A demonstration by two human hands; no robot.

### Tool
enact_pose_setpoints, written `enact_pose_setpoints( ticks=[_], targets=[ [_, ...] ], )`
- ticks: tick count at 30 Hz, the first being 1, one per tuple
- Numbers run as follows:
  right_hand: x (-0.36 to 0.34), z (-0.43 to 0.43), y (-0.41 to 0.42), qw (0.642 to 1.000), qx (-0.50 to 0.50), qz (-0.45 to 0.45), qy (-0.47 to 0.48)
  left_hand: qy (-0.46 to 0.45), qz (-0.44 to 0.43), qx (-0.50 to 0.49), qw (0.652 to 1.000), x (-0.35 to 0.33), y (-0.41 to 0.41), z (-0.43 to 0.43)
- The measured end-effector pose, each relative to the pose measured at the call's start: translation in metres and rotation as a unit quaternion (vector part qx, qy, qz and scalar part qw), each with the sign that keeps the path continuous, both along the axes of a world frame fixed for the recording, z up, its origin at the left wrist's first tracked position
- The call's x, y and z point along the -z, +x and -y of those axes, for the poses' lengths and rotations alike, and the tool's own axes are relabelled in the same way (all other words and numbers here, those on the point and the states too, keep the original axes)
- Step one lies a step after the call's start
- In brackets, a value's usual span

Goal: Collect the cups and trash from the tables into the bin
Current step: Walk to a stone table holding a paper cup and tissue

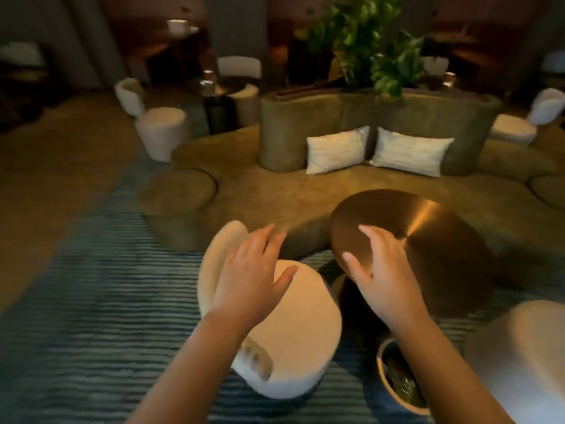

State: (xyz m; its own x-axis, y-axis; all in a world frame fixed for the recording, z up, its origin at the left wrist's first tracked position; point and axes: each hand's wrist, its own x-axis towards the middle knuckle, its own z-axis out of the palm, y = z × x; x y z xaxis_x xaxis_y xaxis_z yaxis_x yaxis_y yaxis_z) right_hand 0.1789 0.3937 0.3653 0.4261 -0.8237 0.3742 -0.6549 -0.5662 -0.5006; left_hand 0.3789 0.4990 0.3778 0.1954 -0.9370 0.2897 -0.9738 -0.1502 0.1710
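Both hands were empty, fingers spread wide. The left hand (250,270) hung over the white chair (293,325) at about 6 o'clock in the view; the right hand (379,270) hung over the near rim of the brass table (428,228) at about 4 o'clock. Whether either palm touched the surface below could not be told through the blur.

The bin (397,381) stood on the striped rug (91,301) at 5 o'clock, just beside the chair and partly hidden under the right forearm; something dark and glinting lay inside it. The brass table showed no cup or scrap on its visible top. Far off at 11 o'clock a dark table (220,87) carried what looked like cups (208,79), too small to be sure.

Judging from this, the nearby table seemed finished and the distant ones remained. The main risk was the bin: it sat close by the right arm and the chair, so a careless swing or step could tip it and spill what was collected. The blur suggested quick movement, which would make a knock or a missed cup more likely.
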Motion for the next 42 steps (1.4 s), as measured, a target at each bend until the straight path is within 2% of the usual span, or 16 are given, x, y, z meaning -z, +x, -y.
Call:
enact_pose_setpoints(
  ticks=[11,20,23,30,35,42],
  targets=[
    [-0.053,-0.095,0.256,0.978,-0.19,0.005,-0.082,-0.05,-0.009,-0.24,0.969,-0.043,0.198,-0.173],
    [-0.052,-0.23,0.499,0.944,-0.317,0.056,-0.066,-0.085,-0.017,-0.362,0.928,-0.045,0.385,-0.318],
    [-0.043,-0.266,0.561,0.936,-0.344,0.062,-0.033,-0.088,-0.022,-0.38,0.92,-0.042,0.436,-0.349],
    [-0.038,-0.289,0.685,0.924,-0.38,0.049,-0.018,-0.098,-0.022,-0.395,0.913,-0.038,0.547,-0.377],
    [-0.015,-0.278,0.778,0.915,-0.402,0.029,-0.01,-0.072,-0.032,-0.416,0.906,-0.015,0.632,-0.371],
    [-0.008,-0.215,0.967,0.912,-0.409,0.029,0.017,-0.079,-0.031,-0.448,0.89,-0.018,0.817,-0.326]
  ],
)
